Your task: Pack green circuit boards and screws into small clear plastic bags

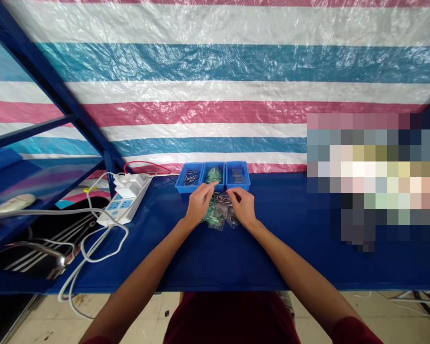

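My left hand [199,204] is over the left side of a mixed pile, its fingers stretched out towards the middle blue bin. Opposite it, my right hand [244,205] has its fingers curled in and thumb near the index finger; whatever is between them is too small to make out. Between and below the hands lie green packets [212,217], small clear bags [232,219] and loose metal screw-like pieces [222,198]. Just beyond stand three joined blue bins: the left bin [181,187] holds dark metal pieces, the middle one green packets [212,173], the right bin [246,183] small clear bags.
A white power strip [129,203] with plugged-in adapters and looping white cables [88,255] sits at left on the blue table [215,267]. A striped plastic sheet [200,114] hangs behind. Blue metal framing [50,76] rises at left. The right side is pixelated.
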Demonstrator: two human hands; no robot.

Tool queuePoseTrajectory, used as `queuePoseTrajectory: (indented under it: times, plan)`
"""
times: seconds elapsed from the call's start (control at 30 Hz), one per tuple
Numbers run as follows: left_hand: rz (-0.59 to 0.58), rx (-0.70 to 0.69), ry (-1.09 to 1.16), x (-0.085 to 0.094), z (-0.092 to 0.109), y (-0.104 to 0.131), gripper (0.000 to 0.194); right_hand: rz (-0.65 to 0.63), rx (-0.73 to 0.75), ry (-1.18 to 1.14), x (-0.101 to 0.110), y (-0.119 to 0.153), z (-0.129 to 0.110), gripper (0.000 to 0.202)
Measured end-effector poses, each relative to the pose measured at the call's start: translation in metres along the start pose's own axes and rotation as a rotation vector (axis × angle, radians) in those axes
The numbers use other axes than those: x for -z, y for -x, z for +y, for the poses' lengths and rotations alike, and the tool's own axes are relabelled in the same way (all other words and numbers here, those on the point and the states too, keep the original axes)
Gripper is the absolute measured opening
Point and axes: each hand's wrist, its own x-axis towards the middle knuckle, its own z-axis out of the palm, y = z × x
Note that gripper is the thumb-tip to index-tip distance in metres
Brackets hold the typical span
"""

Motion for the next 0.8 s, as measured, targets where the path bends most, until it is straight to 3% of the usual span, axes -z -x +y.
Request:
queuePoseTrajectory:
  times: [0.43,0.8]
  plan:
    - [-0.02,0.089,0.05,0.001,-0.004,-0.0035,0.034,0.012,0.0,-0.014,-0.0013,0.0003,0.0046,0.033]
    - [-0.092,0.045,0.03,0.0001,-0.0068,-0.002,0.027,-0.132,0.059,-0.013,-0.0033,-0.0004,0.0053,0.025]
